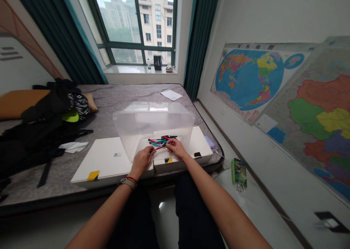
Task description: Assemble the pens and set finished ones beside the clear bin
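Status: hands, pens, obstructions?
Left hand pinching red pen, right hand at its other end. More pens piled just beyond. Clear bin close by; can't tell whether pens lie inside.

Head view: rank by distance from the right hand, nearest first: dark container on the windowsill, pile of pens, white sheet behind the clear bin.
From the right hand:
1. Pile of pens: at its fingertips, mostly left.
2. White sheet: ahead, behind the clear bin.
3. Dark container: farthest ahead, on the windowsill.

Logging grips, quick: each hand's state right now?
Left hand: closed, holding one end of a red pen.
Right hand: at the pen's other end; grip cannot be told.
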The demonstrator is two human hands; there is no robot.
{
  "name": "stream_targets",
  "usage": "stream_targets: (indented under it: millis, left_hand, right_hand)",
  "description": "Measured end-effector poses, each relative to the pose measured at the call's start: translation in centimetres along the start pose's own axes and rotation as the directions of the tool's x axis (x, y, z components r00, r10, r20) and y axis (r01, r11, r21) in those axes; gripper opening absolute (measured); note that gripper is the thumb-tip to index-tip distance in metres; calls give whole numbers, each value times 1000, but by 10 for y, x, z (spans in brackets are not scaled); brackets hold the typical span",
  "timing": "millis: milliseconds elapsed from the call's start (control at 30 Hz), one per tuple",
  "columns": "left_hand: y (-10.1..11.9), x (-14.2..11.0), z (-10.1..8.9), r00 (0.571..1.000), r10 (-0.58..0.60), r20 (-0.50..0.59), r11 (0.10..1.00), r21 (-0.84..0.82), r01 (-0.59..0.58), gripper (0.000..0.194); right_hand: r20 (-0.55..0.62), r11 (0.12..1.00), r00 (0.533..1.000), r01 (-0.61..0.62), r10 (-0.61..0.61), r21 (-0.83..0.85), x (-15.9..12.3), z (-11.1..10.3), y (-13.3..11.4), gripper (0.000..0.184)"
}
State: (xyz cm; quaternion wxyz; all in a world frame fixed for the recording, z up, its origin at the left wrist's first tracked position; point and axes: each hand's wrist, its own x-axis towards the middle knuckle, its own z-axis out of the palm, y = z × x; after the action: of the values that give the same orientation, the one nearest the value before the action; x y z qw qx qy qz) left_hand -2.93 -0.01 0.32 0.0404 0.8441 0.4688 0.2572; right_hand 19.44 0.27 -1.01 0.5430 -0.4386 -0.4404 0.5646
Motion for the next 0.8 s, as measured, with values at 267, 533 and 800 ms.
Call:
stream_targets:
  millis: [267, 533, 800]
  left_hand:
    - [-1, 0, -1, 999, -7, 50, 995, 95, 2, 38]
    - [2, 0, -5, 1000, 1, -3, 998, -60, -1, 33]
    - [5, 1, -6, 1000, 1, 10, 1000, 17, -1, 32]
  right_hand:
    - [19, 1000, 1000, 10, -10, 2, 0, -1, 1, 35]
    - [42, 1000, 999, -7, 8, -9, -1, 0, -2, 35]
    - [23, 1000, 1000, -6, 6, -8, -1, 0, -3, 35]
